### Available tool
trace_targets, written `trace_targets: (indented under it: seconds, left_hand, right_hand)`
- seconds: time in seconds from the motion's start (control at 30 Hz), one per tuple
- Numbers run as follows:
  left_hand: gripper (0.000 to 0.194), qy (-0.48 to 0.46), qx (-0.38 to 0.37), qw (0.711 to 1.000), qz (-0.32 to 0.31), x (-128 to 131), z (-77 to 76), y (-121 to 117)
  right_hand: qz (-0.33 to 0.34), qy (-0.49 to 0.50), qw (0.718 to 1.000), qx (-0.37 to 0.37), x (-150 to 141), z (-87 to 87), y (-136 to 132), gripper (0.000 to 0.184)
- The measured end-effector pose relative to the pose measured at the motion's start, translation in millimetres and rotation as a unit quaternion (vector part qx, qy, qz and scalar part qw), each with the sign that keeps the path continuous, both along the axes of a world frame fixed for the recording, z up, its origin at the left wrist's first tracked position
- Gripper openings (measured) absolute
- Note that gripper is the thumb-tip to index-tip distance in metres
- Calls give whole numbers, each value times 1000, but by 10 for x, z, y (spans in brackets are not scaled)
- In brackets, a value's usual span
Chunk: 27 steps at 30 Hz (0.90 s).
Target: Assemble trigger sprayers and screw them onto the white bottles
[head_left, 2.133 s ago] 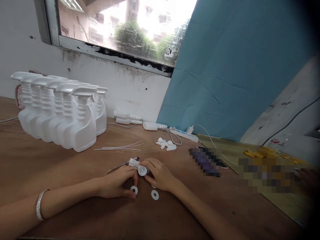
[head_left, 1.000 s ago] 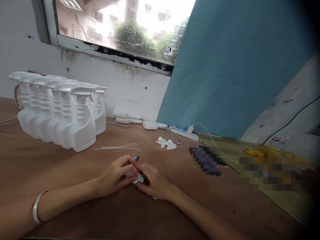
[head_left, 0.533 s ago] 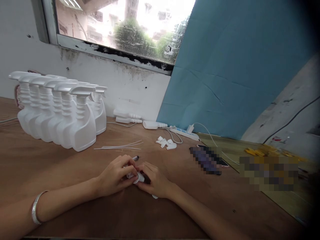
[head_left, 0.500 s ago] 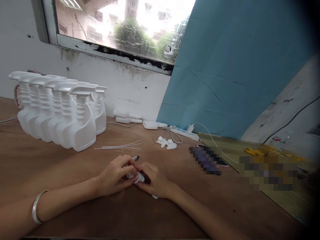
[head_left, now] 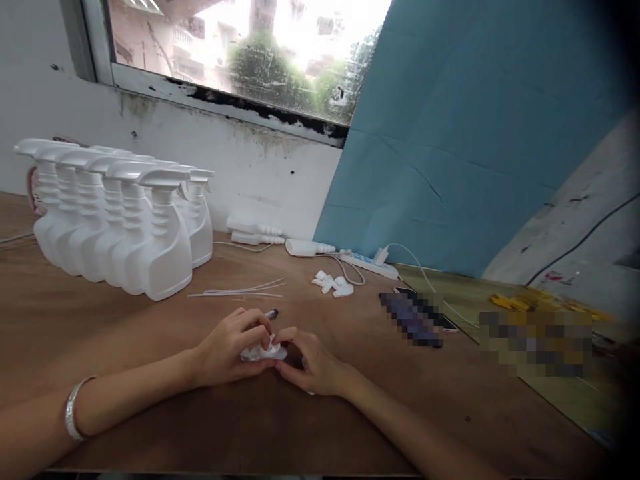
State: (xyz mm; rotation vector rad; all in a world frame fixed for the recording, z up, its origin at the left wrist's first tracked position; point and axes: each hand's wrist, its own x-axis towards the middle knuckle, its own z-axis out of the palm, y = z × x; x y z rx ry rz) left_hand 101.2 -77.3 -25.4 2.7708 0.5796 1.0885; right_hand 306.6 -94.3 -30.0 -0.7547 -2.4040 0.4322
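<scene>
Between my hands, low over the brown tabletop, is a white plastic spray head (head_left: 265, 352), mostly covered by fingers. My left hand (head_left: 237, 347) grips its left part, thumb below and fingers curled over the top. From the other side, my right hand (head_left: 315, 360) pinches its right end between thumb and fingertips. Just beyond my left fingers lies a pen (head_left: 271, 314), partly hidden. Something white shows slightly under my right hand, too covered to name.
White spray bottles (head_left: 165, 260) stand in rows at left. Thin white tubes (head_left: 240, 291) and small white plastic pieces (head_left: 333, 285) lie beyond my hands. Further back are lying bottles (head_left: 305, 248) and a power strip (head_left: 370, 263). A blurred phone (head_left: 413, 320) rests at right.
The spray head has turned in my fingers: its round collar faced me before, and now its longer side shows. My right fingers have arched up slightly. Both hands stay in nearly the same place.
</scene>
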Motion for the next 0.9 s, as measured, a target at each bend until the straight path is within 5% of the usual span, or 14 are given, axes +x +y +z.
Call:
trace_targets:
  seconds: [0.6, 0.9]
  left_hand:
    - [16, 43, -101, 993, -43, 5, -69, -7]
    - [15, 77, 69, 988, -115, -23, -73, 32]
  right_hand:
    - [23, -34, 990, 134, 12, -22, 47, 13]
    - [74, -17, 961, 264, -10, -64, 15, 23]
